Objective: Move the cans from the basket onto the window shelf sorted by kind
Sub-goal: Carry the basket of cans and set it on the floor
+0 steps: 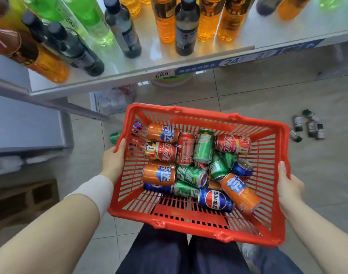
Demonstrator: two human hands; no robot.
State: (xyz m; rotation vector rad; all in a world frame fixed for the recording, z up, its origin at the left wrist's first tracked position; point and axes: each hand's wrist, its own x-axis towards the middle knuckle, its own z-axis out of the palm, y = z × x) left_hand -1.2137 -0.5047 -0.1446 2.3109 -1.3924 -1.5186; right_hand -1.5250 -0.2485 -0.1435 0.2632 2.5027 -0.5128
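A red plastic basket [190, 224] hangs in the air in front of me, above my legs. My left hand [113, 161] grips its left rim and my right hand [289, 184] grips its right rim, thumbs over the edge. Inside lie several cans in a loose heap: orange cans [159, 174], red cola cans [186, 148], green cans [203, 146] and blue cola cans [215, 200]. All lie on their sides, some stacked on others. The white shelf [153, 56] runs across the top of the view, beyond the basket.
Several tall bottles stand on the shelf: orange ones [165, 22], dark ones [187, 28], green ones [90, 18]. Small bottles [309, 125] lie on the tiled floor at right. A grey cabinet [27, 123] and a wooden stool [25, 202] are at left.
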